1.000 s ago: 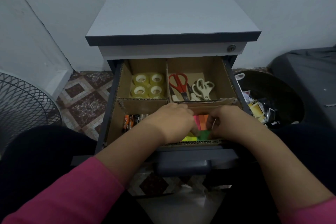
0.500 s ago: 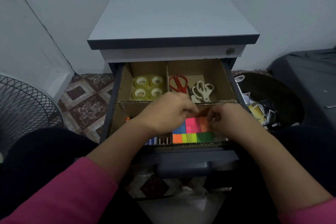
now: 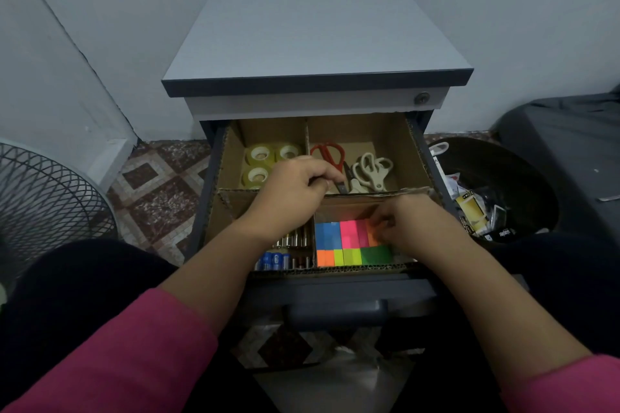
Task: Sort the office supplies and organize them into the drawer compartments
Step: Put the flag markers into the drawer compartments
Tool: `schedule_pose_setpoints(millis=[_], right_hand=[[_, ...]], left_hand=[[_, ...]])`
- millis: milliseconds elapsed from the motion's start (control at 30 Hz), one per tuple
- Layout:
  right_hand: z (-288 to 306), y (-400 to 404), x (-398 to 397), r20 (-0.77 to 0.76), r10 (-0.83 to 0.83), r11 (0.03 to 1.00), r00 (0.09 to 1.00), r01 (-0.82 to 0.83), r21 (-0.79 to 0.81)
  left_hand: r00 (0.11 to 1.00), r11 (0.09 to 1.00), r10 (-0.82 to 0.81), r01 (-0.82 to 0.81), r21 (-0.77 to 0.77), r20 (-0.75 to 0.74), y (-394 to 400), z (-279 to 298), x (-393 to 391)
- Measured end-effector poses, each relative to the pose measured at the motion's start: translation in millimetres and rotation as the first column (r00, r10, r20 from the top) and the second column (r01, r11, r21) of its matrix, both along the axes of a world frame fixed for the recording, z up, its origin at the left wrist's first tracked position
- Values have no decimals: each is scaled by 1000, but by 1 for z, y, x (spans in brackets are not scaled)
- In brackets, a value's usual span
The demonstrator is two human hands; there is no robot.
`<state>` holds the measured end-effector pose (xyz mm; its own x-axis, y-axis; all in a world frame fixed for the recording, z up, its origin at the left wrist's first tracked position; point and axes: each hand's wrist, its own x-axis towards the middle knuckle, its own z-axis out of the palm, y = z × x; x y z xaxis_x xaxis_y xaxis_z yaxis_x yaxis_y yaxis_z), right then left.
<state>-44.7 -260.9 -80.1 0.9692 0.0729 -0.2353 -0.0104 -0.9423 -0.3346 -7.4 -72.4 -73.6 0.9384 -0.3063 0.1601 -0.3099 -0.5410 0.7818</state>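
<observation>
Our left hand [image 3: 295,193] hovers clenched, seemingly empty, over the cardboard divider at frame centre. Just right, our right hand [image 3: 414,228] pinches the orange sticky notes [image 3: 371,235], directly beneath its fingertips in the lower-right compartment, so it is nearer.

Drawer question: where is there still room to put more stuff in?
Bare cardboard behind the red scissors and cream scissors, toward the back wall. Some behind the tape rolls too. The sticky notes compartment is crowded, with the right hand in it.
</observation>
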Motion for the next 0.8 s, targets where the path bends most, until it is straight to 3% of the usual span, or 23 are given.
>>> schedule_pose_setpoints(millis=[267, 467, 600, 800], right_hand=[[0, -4, -1, 43, 11, 998, 999, -14, 64], [6, 2, -6, -6, 126, 959, 992, -121, 255], [14, 7, -12, -64, 191, 898, 980, -148, 415], [30, 15, -25, -138, 304, 851, 943, -204, 485]], left_hand=[[994, 995, -97, 98, 2, -56, 4, 2, -6], [982, 993, -117, 117, -7, -149, 6, 5, -22], [973, 986, -125, 143, 80, -195, 15, 5, -31], [968, 971, -115, 157, 182, -223, 27, 6, -40]])
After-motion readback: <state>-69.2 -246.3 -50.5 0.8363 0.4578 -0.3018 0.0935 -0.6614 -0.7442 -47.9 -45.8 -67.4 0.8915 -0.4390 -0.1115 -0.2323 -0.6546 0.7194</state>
